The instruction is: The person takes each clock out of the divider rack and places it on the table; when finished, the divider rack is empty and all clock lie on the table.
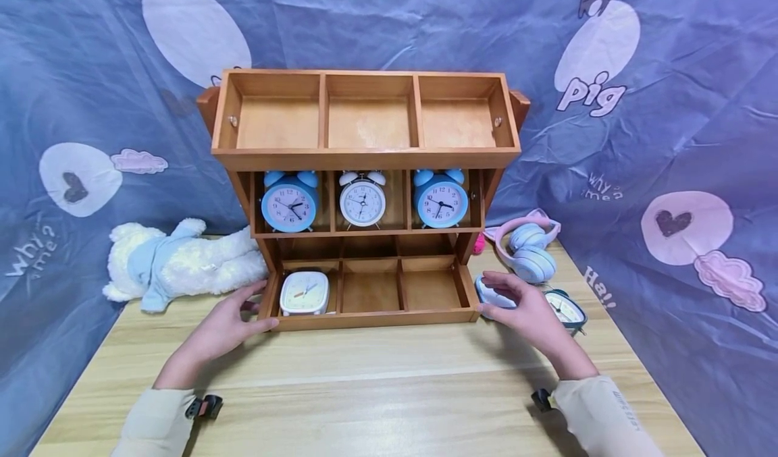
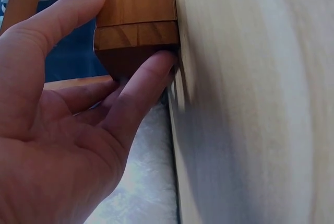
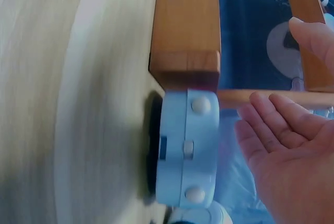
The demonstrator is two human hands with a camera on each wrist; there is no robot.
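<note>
A three-tier wooden shelf (image 1: pixel 365 160) stands at the back middle. Its middle tier holds two blue alarm clocks (image 1: pixel 289 204) (image 1: pixel 442 203) and a white-faced one (image 1: pixel 362 202); a square white clock (image 1: pixel 304 293) sits in the bottom left compartment. My left hand (image 1: pixel 221 325) grips the bottom left front corner, thumb and fingers around the wooden end (image 2: pixel 136 36). By the bottom right corner is my right hand (image 1: pixel 525 312), its fingers (image 3: pixel 276 122) extended beside the frame, above a light blue clock (image 3: pixel 188 151).
A white plush bear (image 1: pixel 182 261) in a blue top lies left of the shelf. To the right are pink and blue headphones (image 1: pixel 530 251) and a dark green clock (image 1: pixel 565 308). Blue patterned cloth (image 1: pixel 389 18) hangs behind and on both sides of the wooden table (image 1: pixel 377 396).
</note>
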